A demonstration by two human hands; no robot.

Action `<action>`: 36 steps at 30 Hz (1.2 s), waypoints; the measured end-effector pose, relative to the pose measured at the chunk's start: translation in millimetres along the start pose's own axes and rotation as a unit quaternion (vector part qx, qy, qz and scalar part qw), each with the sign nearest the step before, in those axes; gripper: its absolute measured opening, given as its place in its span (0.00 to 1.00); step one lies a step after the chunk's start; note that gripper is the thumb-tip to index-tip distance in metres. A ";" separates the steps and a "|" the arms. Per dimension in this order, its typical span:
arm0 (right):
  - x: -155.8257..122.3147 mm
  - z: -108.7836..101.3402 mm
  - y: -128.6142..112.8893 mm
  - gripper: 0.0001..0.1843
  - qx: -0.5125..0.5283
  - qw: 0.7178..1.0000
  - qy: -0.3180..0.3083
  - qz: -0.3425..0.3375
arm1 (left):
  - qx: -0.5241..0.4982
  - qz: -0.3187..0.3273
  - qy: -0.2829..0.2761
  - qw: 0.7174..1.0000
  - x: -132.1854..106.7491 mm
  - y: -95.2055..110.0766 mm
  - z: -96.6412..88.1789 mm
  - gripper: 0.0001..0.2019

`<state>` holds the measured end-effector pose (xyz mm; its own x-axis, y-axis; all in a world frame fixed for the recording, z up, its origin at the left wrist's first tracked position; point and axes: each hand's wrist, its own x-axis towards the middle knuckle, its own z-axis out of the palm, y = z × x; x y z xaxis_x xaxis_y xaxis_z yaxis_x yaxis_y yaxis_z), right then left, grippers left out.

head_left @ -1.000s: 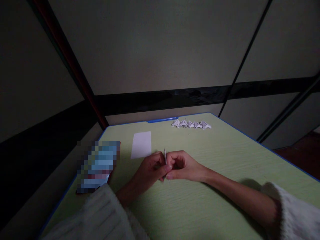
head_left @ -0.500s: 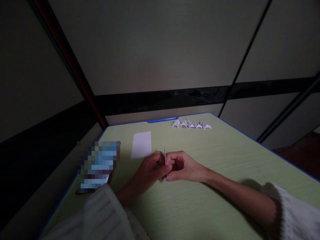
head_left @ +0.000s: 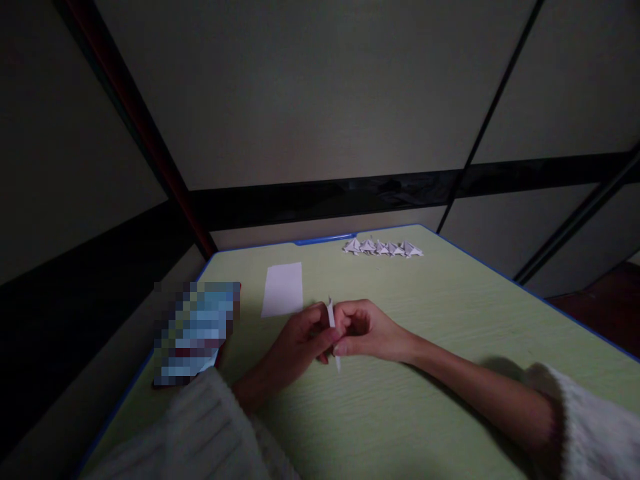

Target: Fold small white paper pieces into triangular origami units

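Note:
My left hand and my right hand meet at the middle of the green table. Both pinch a narrow folded strip of white paper that stands on edge between the fingertips, its lower end poking out below them. A flat white sheet of paper lies just beyond my left hand. A row of several small folded white paper pieces sits at the table's far edge.
A blurred blue and red object lies at the table's left edge, near my left sleeve. The table has a blue rim and stands against a pale wall with dark bars. The room is dim.
The folded strip has tilted slightly and its lower end now shows further below my fingers. Both hands stay in the same spot.

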<state>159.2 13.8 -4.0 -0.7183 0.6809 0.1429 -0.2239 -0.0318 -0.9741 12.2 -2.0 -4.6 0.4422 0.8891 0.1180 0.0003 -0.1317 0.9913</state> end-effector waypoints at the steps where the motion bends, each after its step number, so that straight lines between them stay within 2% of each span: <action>1: -0.1 -0.1 0.2 0.15 0.001 1.000 -0.001 0.000 | 0.001 0.000 0.000 1.000 -0.3 -0.4 -0.2 0.15; 7: 0.2 0.1 -0.7 0.16 -0.010 1.000 0.001 -0.001 | -0.005 -0.007 -0.004 1.000 -0.6 -1.2 -1.4 0.16; 15: 0.3 0.5 -1.4 0.15 -0.022 1.000 -0.016 -0.011 | 0.006 0.021 -0.014 1.000 0.6 2.7 0.0 0.13; 27: -1.2 2.6 -3.2 0.15 -0.027 1.000 -0.010 0.012 | 0.032 0.000 -0.008 0.999 0.1 1.3 -0.6 0.12; 36: -2.9 0.4 -10.5 0.14 -0.035 0.999 -0.014 0.025 | 0.004 -0.013 0.004 1.000 -0.4 8.9 0.3 0.14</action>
<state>163.3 11.8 5.8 -0.7458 0.6589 0.0979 -0.1412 -0.0127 -0.9899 12.2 -3.6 4.2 0.4351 0.8956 0.0926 0.0182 -0.1115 0.9936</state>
